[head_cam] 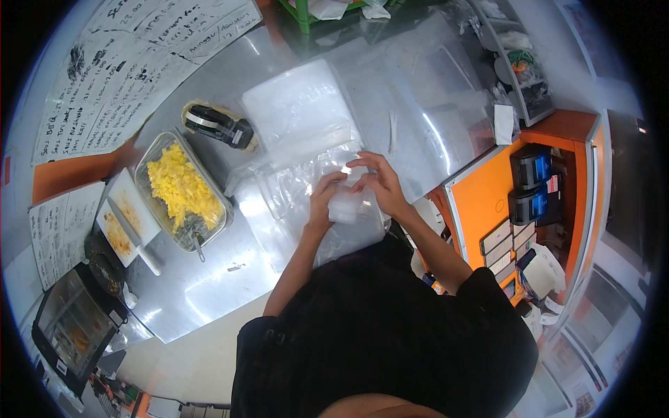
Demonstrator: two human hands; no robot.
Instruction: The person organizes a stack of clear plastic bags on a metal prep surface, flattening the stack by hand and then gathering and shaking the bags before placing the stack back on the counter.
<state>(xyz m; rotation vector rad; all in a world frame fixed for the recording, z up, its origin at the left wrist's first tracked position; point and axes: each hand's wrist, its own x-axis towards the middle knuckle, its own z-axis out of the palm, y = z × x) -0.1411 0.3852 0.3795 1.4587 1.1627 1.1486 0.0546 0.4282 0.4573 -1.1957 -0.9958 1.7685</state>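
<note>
My left hand is on a clear plastic bag, its fingertips pinched at the film. Across from it, my right hand has its fingers curled and spread at the same film; glare hides whether they grip it. Between my wrists lies a small translucent plastic packet or folded bag. Beneath are more clear plastic bags, reaching to the table's front edge by my body. A thick stack of whitish plastic sheets or bags lies just beyond my hands.
Left on the steel table are a black tape dispenser, a clear tub of yellow chopped food, and a knife on a stained white cutting board. An orange cabinet stands right; a green rack is behind.
</note>
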